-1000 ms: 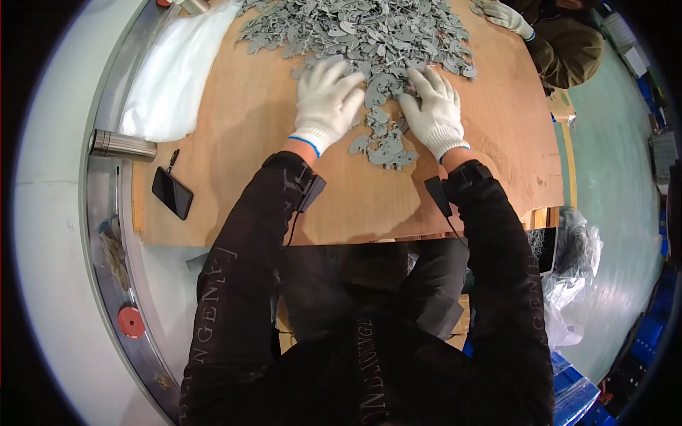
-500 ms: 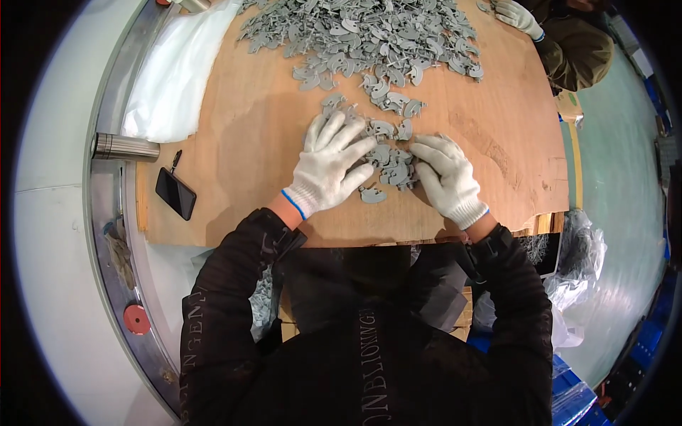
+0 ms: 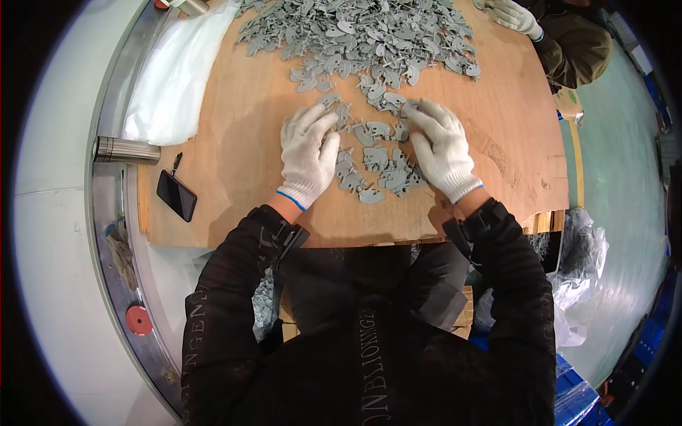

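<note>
I am working with my 2 gloved hands at the wooden bench (image 3: 245,160), 1 on either side of a loose cluster of flat, curved grey parts (image 3: 391,174). My left hand (image 3: 307,155) is lying palm down at the cluster's left, its thumb standing away from the other fingers, which are lying nearly side by side with their tips at a few grey parts. My right hand (image 3: 445,150) is lying opposite, its thumb standing clear of loosely bent fingers; their tips are touching a grey part or lying just beside it, I cannot tell which. Beyond my hands, a big heap (image 3: 359,35) of similar parts is covering the far side of the bench. On my left, a black phone (image 3: 176,196) is lying near the bench's edge, a metal cylinder (image 3: 128,149) is lying on its side near it, and white sheeting (image 3: 174,78) is stretching away beyond. At the far right, a co-worker's gloved hand (image 3: 514,18) is resting on the bench.
</note>
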The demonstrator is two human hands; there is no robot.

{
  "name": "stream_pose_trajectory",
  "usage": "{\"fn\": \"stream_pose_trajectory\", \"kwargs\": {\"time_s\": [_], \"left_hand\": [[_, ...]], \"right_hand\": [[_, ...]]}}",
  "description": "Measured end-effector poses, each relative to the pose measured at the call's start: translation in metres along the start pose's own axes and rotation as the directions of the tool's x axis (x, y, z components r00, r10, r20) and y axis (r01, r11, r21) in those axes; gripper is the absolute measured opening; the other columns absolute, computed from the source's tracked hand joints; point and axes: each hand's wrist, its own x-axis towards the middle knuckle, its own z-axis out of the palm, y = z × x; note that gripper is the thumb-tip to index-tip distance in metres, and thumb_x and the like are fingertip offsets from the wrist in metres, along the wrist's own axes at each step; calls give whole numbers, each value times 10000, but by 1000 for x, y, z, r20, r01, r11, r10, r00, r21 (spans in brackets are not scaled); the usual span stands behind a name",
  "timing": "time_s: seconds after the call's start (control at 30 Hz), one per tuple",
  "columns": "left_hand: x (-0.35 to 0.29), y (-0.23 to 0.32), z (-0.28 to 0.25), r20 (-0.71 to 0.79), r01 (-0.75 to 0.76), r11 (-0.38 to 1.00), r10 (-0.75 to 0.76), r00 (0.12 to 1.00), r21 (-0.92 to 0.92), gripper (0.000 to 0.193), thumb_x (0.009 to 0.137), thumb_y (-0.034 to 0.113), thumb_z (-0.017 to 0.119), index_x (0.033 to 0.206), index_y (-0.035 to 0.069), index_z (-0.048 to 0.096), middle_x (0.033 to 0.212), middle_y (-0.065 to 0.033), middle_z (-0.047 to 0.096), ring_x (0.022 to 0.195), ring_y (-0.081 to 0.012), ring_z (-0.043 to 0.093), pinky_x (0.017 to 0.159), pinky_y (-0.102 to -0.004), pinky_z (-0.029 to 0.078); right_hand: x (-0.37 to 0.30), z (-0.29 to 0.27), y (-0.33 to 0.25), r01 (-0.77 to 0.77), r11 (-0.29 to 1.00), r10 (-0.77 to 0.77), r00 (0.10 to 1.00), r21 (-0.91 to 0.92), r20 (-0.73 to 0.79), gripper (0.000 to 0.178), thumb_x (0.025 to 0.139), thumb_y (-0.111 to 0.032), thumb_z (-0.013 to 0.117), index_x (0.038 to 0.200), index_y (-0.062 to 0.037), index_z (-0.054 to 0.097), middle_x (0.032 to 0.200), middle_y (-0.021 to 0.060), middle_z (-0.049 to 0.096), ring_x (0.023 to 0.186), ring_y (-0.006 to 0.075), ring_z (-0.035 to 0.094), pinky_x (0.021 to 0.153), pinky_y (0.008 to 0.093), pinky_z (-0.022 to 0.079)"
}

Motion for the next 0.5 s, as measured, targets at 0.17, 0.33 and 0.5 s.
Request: {"fn": "stream_pose_trajectory", "kwargs": {"time_s": [0.17, 0.33, 0.5], "left_hand": [[8, -4, 6, 16, 30, 996, -32, 999, 84, 275, 939, 154, 786, 1213, 157, 760, 1419, -97, 702, 1390, -385, 578, 1258, -572, 346], [12, -12, 8, 5, 123, 992, -123, 992, -14, 316, 932, 179, 801, 1245, 165, 760, 1454, -107, 683, 1431, -382, 545, 1262, -575, 333], [22, 4, 1, 75, 13, 991, -23, 997, 132, 304, 927, 187, 806, 1228, 156, 781, 1442, -111, 695, 1423, -386, 560, 1257, -558, 344]], "right_hand": [[25, 17, 11, 16, 984, 1, 995, -175, 101, 352, 954, -149, 718, 1299, -98, 768, 1460, 182, 683, 1424, 393, 579, 1234, 512, 421], [21, 21, 37, -232, 972, 219, 953, 40, 209, 382, 964, -278, 737, 1327, -161, 768, 1440, 160, 683, 1458, 404, 531, 1272, 571, 334], [30, 19, 2, -46, 994, 58, 991, -98, 123, 374, 969, -291, 739, 1293, -107, 768, 1476, 170, 666, 1496, 419, 502, 1310, 540, 299]]}}
